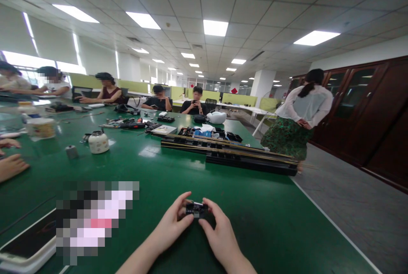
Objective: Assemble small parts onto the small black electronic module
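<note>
Between my two hands, just above the green table (274,218), is a small black boxy part (196,210) with a shiny strip along its top edge. Its exact kind is too small to make out. My left hand (175,222) grips its left end between thumb and fingers. On the opposite end, the thumb and index finger of my right hand (219,227) are closed on it.
Long black rails with brass-coloured rods (248,159) lie across the table ahead. At left are a cream jar (98,142), a grey cylinder (72,152), a white tub (41,128), a phone (30,233) and another person's hand (12,167). Someone stands at right (298,112).
</note>
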A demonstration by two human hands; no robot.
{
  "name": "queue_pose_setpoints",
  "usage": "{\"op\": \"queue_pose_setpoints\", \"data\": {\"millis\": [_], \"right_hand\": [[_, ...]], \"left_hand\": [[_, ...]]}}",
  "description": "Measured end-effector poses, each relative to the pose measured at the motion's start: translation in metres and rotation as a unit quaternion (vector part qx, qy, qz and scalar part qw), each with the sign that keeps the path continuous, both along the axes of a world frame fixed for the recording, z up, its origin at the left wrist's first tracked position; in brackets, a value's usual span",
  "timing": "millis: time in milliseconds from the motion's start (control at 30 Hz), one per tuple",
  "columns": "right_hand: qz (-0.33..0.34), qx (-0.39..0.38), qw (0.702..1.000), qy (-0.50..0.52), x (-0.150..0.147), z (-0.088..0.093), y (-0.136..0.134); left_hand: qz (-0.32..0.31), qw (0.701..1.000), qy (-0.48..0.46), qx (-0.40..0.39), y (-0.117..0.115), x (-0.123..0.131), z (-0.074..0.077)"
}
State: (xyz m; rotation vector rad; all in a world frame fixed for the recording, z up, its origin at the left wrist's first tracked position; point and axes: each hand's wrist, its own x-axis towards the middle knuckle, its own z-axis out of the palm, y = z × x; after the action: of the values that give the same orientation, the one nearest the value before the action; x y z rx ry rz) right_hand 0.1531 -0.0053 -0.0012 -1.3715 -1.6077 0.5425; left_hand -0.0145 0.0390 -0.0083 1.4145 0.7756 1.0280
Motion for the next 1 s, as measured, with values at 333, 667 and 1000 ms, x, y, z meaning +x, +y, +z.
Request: {"op": "queue_pose_setpoints", "data": {"millis": [333,667,1000], "right_hand": [[0.021,0.008,0.999,-0.035,-0.0005,0.0041,-0.0006],[0.016,0.025,0.999,-0.02,-0.0006,0.0032,-0.0016],[0.011,0.028,0.999,-0.01,0.0002,0.0029,-0.003]], "left_hand": [[0.032,0.999,0.02,0.038,-0.0039,0.0029,0.0032],[-0.016,0.999,-0.049,-0.006,-0.003,0.0015,0.0072],[-0.016,0.998,-0.047,-0.024,-0.0005,0.0006,0.0047]]}}
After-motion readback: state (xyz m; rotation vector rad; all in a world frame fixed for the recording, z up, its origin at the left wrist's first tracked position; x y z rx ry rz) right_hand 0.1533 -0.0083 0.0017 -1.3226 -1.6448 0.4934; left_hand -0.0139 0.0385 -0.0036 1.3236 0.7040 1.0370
